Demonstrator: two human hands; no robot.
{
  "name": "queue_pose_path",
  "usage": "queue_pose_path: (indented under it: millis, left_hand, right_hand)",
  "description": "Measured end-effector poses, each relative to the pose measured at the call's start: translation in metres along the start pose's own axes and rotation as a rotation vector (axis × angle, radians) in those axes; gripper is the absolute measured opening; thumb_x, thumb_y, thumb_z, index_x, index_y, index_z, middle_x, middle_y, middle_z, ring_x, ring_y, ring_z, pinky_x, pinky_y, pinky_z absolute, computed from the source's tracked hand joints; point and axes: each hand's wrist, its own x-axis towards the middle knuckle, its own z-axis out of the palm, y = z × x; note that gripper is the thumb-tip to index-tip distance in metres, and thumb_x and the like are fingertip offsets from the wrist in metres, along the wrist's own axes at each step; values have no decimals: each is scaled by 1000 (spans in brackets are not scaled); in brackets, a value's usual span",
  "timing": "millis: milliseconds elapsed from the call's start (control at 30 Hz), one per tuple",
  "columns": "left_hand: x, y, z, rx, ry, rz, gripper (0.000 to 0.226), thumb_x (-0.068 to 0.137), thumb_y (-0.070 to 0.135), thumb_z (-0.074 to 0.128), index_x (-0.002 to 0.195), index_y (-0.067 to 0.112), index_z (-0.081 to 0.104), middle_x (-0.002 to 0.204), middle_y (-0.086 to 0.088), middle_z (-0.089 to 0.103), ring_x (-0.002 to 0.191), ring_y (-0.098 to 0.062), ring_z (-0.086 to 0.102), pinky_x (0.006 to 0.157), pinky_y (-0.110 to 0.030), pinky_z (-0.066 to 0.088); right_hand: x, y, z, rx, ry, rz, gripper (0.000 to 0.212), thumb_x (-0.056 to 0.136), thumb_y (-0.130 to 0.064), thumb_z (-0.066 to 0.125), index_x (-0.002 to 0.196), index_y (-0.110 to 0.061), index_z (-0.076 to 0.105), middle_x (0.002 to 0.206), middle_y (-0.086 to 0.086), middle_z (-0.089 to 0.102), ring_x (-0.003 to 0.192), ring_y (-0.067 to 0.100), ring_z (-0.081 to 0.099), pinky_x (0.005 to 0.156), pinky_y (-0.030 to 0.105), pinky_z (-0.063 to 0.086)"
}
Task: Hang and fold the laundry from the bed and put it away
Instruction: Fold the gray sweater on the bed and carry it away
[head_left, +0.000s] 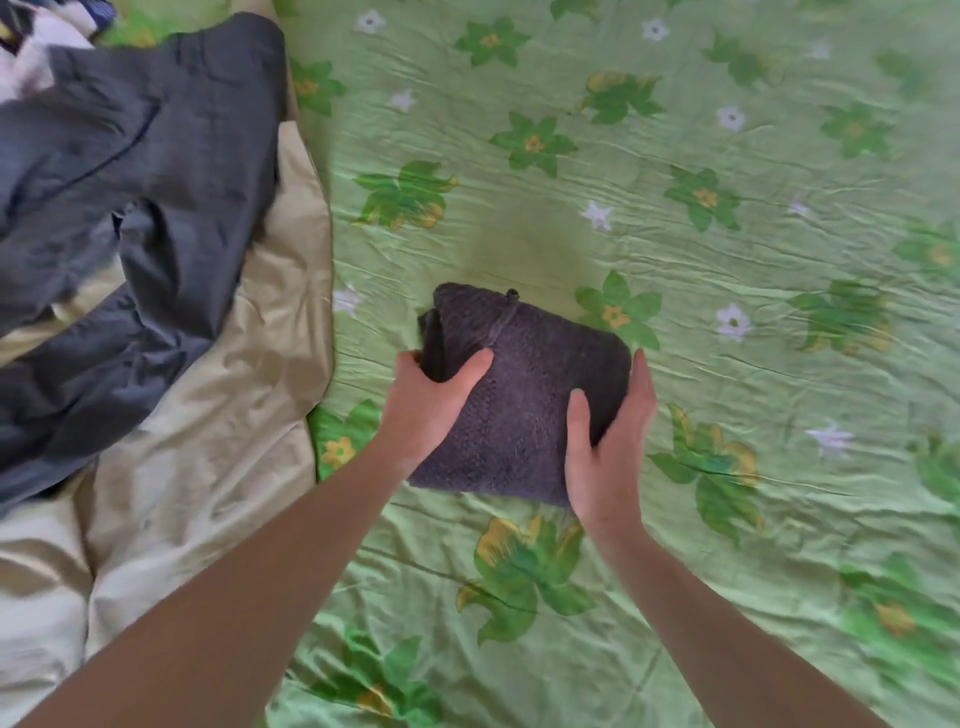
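Note:
A folded dark grey towel (530, 384) is in the middle of the view, above the green flowered bed sheet (727, 260). My left hand (426, 410) grips its left edge, thumb on top and fingers tucked under the fold. My right hand (608, 441) holds the towel's right side, thumb on top and fingers wrapped round the edge. A shadow lies on the sheet just beyond the towel, so it seems lifted a little off the bed.
A heap of dark blue-grey cloth (130, 182) lies at the left on a beige duvet (218, 415). More mixed laundry (47, 31) shows at the top left corner. The green sheet stretches wide to the right.

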Motion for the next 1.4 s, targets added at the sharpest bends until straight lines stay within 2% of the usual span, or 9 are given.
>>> queue_pose_path:
  millis: [133, 200, 267, 400, 567, 833, 1067, 1233, 1400]
  left_hand:
    - [-2, -1, -9, -176, -117, -74, 76, 71, 67, 85, 125, 17, 66, 112, -2, 76, 98, -23, 75, 89, -43, 61]
    - [-8, -1, -10, -242, -154, -62, 64, 78, 62, 83, 125, 23, 66, 113, -2, 77, 100, -25, 76, 96, -49, 60]
    - [-18, 1, -8, -271, -169, -34, 59, 81, 59, 81, 128, 28, 62, 117, -1, 76, 103, -24, 75, 98, -52, 59]
    - [-48, 15, -5, -283, -206, 21, 54, 84, 56, 81, 129, 33, 62, 117, 2, 77, 104, -20, 76, 98, -52, 59]
    - [-112, 56, -12, -248, -297, 24, 65, 81, 58, 82, 136, 33, 58, 122, 3, 75, 108, -20, 74, 99, -51, 58]
    - [-253, 156, -29, -205, -484, 38, 68, 75, 58, 80, 134, 27, 64, 115, 1, 79, 105, -23, 76, 96, -46, 59]
    - [-392, 224, -19, -251, -562, 122, 44, 93, 42, 75, 134, 38, 57, 122, 2, 74, 101, -19, 77, 82, -39, 63]
    - [-484, 252, 33, -268, -633, 199, 38, 92, 42, 77, 126, 45, 60, 122, 3, 75, 104, -22, 77, 91, -49, 62]
    - [-583, 254, 101, -153, -750, 302, 33, 96, 42, 72, 126, 45, 59, 118, 11, 75, 96, -9, 76, 79, -31, 59]
  right_hand:
    - [6, -14, -13, 273, -55, 539, 98, 83, -58, 81, 161, -28, 31, 140, -6, 58, 123, 15, 63, 108, 43, 52]
    - [16, -17, -25, 440, -181, 704, 81, 76, -58, 85, 143, -19, 58, 127, 1, 73, 107, 21, 75, 95, 45, 60]
    - [17, -21, -40, 570, -303, 766, 74, 74, -56, 87, 134, -19, 65, 118, 6, 78, 102, 26, 77, 89, 46, 62]
    - [3, -33, -69, 620, -336, 664, 78, 76, -48, 89, 142, -33, 52, 131, 4, 71, 111, 27, 75, 92, 53, 61]
    - [-28, -79, -126, 589, -170, 611, 54, 83, -37, 86, 130, -30, 60, 123, 4, 74, 105, 26, 76, 92, 55, 61]
    - [-84, -201, -249, 577, -68, 597, 47, 85, -37, 84, 128, -34, 65, 123, 2, 75, 105, 26, 76, 91, 54, 62]
    - [-150, -287, -382, 631, -24, 607, 68, 78, -58, 80, 138, -34, 59, 122, 2, 76, 103, 24, 77, 82, 43, 62]
    - [-221, -310, -480, 846, 151, 496, 60, 96, -60, 48, 139, -21, 64, 131, 6, 73, 122, 25, 69, 101, 45, 51]
    - [-305, -292, -562, 742, 291, 402, 61, 87, -42, 81, 142, -35, 56, 134, 1, 71, 121, 24, 70, 104, 51, 54]
